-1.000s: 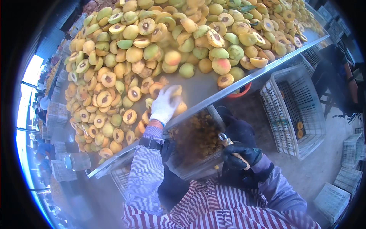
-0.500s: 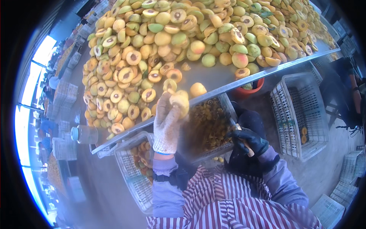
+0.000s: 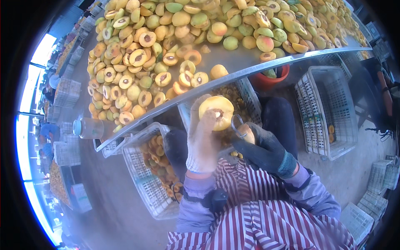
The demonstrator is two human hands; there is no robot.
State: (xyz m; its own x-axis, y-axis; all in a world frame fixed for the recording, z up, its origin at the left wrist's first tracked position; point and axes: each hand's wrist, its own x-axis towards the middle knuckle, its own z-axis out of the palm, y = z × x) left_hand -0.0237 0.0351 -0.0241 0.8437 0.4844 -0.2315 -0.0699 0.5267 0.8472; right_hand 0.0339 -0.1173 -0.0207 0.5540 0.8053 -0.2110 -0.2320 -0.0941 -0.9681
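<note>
My left hand (image 3: 202, 139), in a whitish knit glove, grips a yellow peach half (image 3: 216, 111), its cut face with a brown centre turned up. Close by on the right, my right hand (image 3: 266, 150) in a dark glove is closed around the wooden handle of a pitting knife (image 3: 246, 132). The knife's curved metal loop stands beside the peach half's edge; I cannot tell whether they touch. Beyond my hands, a pile of peach halves (image 3: 137, 58) covers much of a metal table (image 3: 227, 58). Several halves lie near the table's front edge.
Beneath the table edge stand a crate of peach halves (image 3: 143, 183) and a crate of small brownish pieces (image 3: 249, 102). To the right are a red bucket (image 3: 273, 81) and a white crate (image 3: 329, 112) with a few pieces inside. A clear jar (image 3: 89, 128) is at the left corner.
My left hand has come back from the table edge toward my body with the peach half. My right hand has raised the pitting knife to beside it. Additional halves lie at the edge.
</note>
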